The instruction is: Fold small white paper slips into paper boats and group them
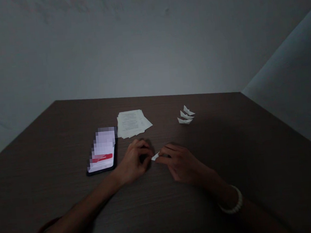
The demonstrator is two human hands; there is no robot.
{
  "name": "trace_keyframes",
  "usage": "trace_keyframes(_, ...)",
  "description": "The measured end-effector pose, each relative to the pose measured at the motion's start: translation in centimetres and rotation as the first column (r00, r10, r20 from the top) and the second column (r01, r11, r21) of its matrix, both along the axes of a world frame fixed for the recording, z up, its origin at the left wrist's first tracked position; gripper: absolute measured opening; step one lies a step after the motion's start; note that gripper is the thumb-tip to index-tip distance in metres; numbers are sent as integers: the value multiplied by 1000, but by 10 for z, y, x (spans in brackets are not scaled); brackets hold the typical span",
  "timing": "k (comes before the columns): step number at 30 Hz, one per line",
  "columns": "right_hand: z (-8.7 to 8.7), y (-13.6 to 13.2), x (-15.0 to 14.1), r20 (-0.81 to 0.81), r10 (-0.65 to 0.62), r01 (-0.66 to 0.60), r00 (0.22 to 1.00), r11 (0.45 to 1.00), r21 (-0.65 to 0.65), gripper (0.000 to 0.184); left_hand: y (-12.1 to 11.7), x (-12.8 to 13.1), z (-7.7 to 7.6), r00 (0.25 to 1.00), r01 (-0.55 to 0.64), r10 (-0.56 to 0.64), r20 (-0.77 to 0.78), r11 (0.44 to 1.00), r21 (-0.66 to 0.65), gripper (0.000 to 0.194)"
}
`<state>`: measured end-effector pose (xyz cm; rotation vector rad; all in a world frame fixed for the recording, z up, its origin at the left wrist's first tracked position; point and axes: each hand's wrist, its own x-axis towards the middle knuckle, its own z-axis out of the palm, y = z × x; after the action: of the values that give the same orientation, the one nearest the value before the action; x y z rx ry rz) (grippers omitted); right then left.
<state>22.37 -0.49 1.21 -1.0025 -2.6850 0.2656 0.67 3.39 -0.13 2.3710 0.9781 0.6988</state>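
A small folded piece of white paper (pixel 155 156) shows between my two hands, low over the table. My left hand (pixel 135 160) pinches its left end with thumb and fingertips. From the other side, my right hand (pixel 180 162) has its fingers closed on the right end, hiding part of the folds. Three small white paper boats (pixel 186 115) stand close together in a row, beyond my right hand. A loose stack of printed paper sheets (pixel 132 123) lies beyond my left hand, its edges fanned out.
A phone (pixel 102 150) with a lit screen, partly blurred out, lies left of my left hand, near the paper stack. The dark wooden table (pixel 163 210) meets a pale wall (pixel 149 48) at its far edge. A beaded bracelet (pixel 235 203) circles my right wrist.
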Motion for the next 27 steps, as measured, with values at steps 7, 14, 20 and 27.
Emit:
trace_keyframes(7, 2, 0, -1, 24, -7, 8, 1000, 1000, -10, 43, 0, -4, 4, 998, 54, -52, 25, 997, -57, 32)
trace_keyframes(14, 6, -3, -6, 53, -51, 51, 997, 999, -10, 51, -1, -5, 6, 997, 64, -62, 55, 997, -42, 35)
trace_keyframes(20, 6, -3, -8, 70, -71, 73, 995, 997, -24, 52, -2, -2, 7, 999, 6, -5, 53, 1000, -25, 32)
trace_keyframes(27, 5, -3, -6, 46, -57, 58, 997, 998, -3, 47, -1, 0, 6, 997, -44, 44, 64, 999, 3, 30)
